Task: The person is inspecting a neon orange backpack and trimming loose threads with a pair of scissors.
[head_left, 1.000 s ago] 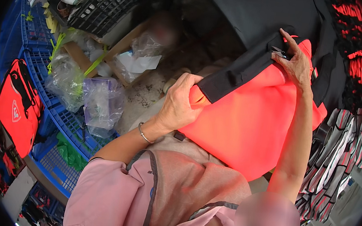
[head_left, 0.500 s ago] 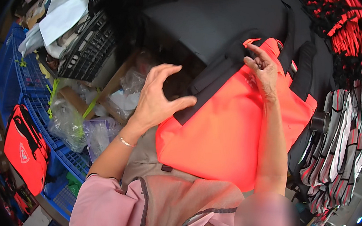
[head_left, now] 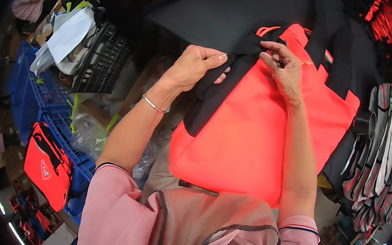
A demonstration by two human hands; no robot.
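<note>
A bright orange-red fabric piece with black panels [head_left: 241,141], seemingly a bag, lies across my lap and the dark work surface. My left hand [head_left: 194,68] is closed on the black fabric edge [head_left: 211,81] along its left side, thumb on top and fingertips showing beyond the edge. Over the upper part of the piece, my right hand [head_left: 283,69] is closed, thumb and forefinger close together near the black fabric. Something small and dark shows within its curled fingers, too hidden to name. A thin orange strip [head_left: 268,31] loops up beyond the right hand.
A black crate [head_left: 103,57] with papers stands at left, beside blue plastic crates [head_left: 43,93] and clear plastic bags [head_left: 88,133]. A red bag [head_left: 47,167] rests against the blue crates. Grey-and-black strips [head_left: 379,154] hang at right. Another person [head_left: 30,2] is at far left.
My left hand has moved up and right and closed on the black fabric edge. My right hand's extended forefinger has curled in toward the thumb. The whole view has shifted slightly.
</note>
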